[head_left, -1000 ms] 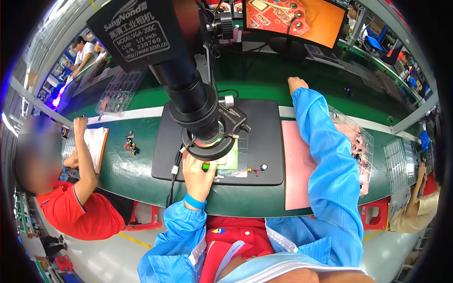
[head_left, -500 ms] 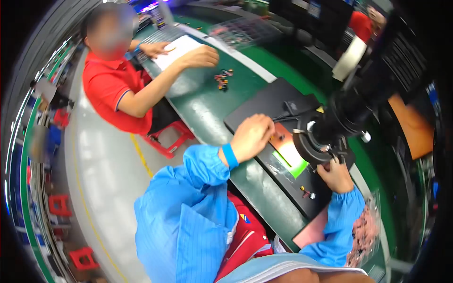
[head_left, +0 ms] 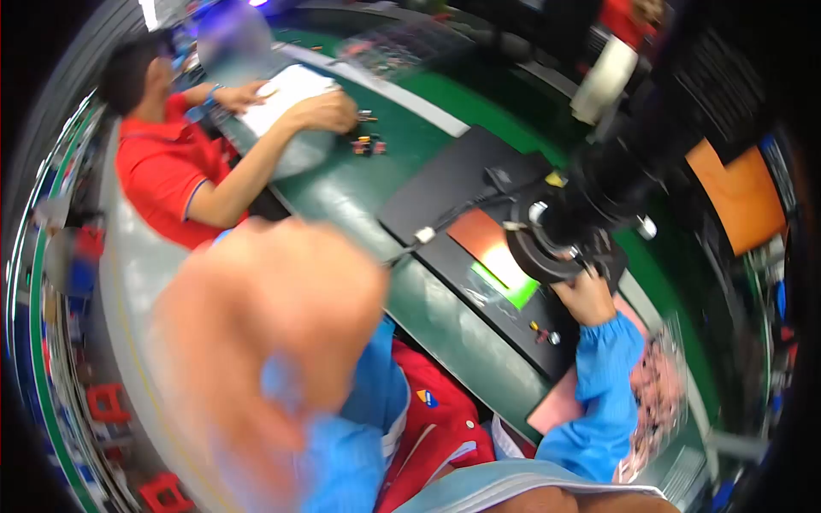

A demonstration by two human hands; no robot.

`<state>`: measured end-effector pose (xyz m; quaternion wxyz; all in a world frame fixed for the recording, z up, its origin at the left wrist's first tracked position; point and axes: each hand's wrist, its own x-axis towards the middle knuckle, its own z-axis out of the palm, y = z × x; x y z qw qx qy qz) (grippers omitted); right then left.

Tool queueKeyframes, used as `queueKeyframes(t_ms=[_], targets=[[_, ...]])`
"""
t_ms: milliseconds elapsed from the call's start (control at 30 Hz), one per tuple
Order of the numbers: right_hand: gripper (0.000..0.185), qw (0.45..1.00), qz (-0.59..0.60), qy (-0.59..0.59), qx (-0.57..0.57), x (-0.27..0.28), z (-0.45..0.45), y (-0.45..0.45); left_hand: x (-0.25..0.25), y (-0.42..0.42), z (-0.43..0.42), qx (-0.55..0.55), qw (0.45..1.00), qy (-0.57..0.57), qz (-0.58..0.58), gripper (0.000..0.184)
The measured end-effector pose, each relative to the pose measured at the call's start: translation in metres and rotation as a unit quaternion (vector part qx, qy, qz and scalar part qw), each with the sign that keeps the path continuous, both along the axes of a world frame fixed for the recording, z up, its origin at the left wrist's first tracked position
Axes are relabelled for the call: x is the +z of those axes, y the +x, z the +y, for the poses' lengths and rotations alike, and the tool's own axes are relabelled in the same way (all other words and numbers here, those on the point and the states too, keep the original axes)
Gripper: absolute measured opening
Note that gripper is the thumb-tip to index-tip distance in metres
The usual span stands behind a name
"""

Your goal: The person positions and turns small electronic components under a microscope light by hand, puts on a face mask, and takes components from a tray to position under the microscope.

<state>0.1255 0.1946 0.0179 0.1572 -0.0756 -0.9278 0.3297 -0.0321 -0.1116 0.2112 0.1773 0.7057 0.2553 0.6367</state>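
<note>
My left hand [head_left: 274,316] is raised close to the camera, large and blurred; its fingers are smeared, and nothing can be made out in them. My right hand [head_left: 587,297] is at the right side of the microscope's ring [head_left: 547,252], its fingertips partly hidden by the ring. Below the ring, a brightly lit green piece [head_left: 523,293] and an orange-red sheet [head_left: 469,231] lie on the black base [head_left: 436,184]. A small wired part [head_left: 543,333] rests on the base, nearer to me than the green piece.
A co-worker in a red shirt [head_left: 158,184] sits at the left, hands by white paper [head_left: 295,90]. Small wired parts [head_left: 369,146] lie on the green bench. A pink mat [head_left: 556,409] and a tray of parts [head_left: 658,385] are at the right. An orange monitor [head_left: 737,201] stands beyond.
The view has turned left. My left hand has left the microscope base and come up close to the camera. My right hand has come from the far bench to the microscope ring.
</note>
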Motion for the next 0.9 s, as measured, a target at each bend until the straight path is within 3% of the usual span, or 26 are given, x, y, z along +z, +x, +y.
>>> queueKeyframes(t_ms=[33,100,167,200,500,533,900], targets=[[0.032,0.999,0.027,0.045,0.006,-0.004,0.002,0.002,0.009,0.001,0.008,-0.112,0.993,0.040,0.029,0.038],[0.026,1.000,-0.006,0.007,-0.016,0.009,-0.005,-0.003,0.023,-0.001,0.020,-0.261,0.962,0.038,0.067,0.041],[0.026,1.000,-0.018,0.011,-0.003,-0.012,0.006,-0.003,0.018,0.004,0.029,-0.297,0.952,0.036,0.065,0.040],[0.028,0.998,-0.043,-0.027,-0.036,0.021,-0.009,-0.003,0.018,0.010,0.037,-0.318,0.945,0.028,0.073,0.039],[0.029,0.994,-0.097,0.027,-0.044,0.035,-0.012,0.000,0.018,0.027,0.054,-0.337,0.939,0.020,0.066,0.039],[0.025,0.998,-0.046,0.037,-0.030,0.028,-0.009,0.000,0.018,0.029,0.055,-0.329,0.943,0.003,0.051,0.039],[0.020,1.000,0.019,0.005,-0.013,0.024,-0.008,0.000,-0.001,0.033,0.064,-0.354,0.934,0.030,0.046,0.039]])
